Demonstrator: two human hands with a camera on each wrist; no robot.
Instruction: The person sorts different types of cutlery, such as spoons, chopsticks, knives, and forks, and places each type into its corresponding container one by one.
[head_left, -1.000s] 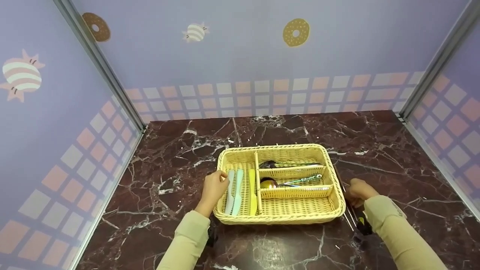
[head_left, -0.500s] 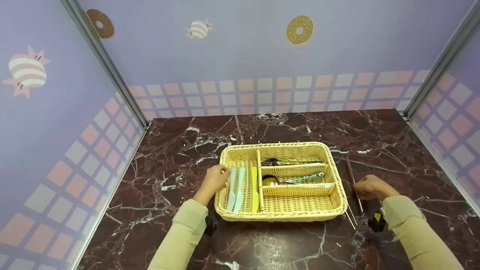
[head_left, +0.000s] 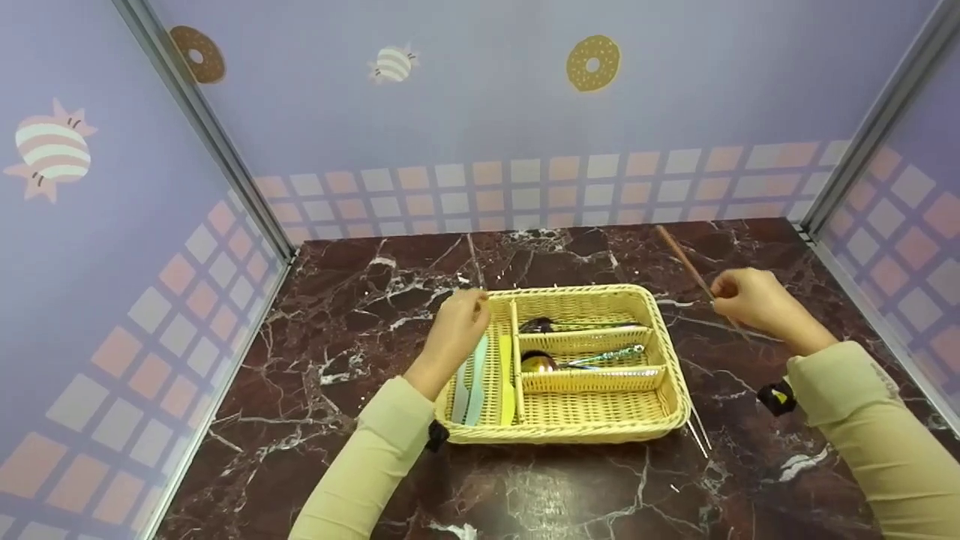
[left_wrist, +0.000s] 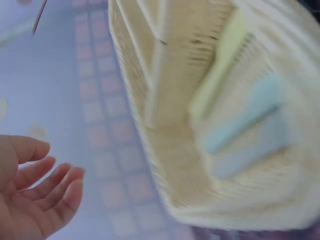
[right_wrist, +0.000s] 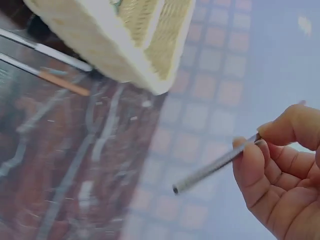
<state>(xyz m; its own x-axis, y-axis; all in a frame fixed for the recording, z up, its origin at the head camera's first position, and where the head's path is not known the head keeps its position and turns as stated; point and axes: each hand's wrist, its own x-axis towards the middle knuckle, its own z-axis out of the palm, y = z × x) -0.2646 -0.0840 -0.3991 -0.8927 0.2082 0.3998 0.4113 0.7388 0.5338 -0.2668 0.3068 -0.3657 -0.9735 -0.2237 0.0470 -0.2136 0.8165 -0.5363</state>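
My right hand [head_left: 757, 304] pinches a slim brown chopstick [head_left: 684, 259] between thumb and fingers, raised to the right of the wicker basket [head_left: 562, 433]. In the right wrist view the near end of this chopstick [right_wrist: 210, 170] looks metallic. My left hand [head_left: 457, 330] hovers at the basket's back left corner, its fingers loosely bent around nothing. The basket's left compartment has a grey-blue knife [head_left: 459, 401], a mint knife [head_left: 475, 386] and a yellow knife [head_left: 508, 390], partly hidden by the hand.
A shiny spoon [head_left: 538, 361] lies in the basket's middle right compartment, and a dark-headed utensil [head_left: 538, 325] in the back one. Two thin chopsticks [head_left: 699, 427] lie by the basket's right side. Patterned walls [head_left: 495, 97] enclose the marble table [head_left: 330, 442].
My right hand has taken the chopstick from beside the basket and lifted it up and away toward the back right. My left hand has shifted toward the back and slightly right.
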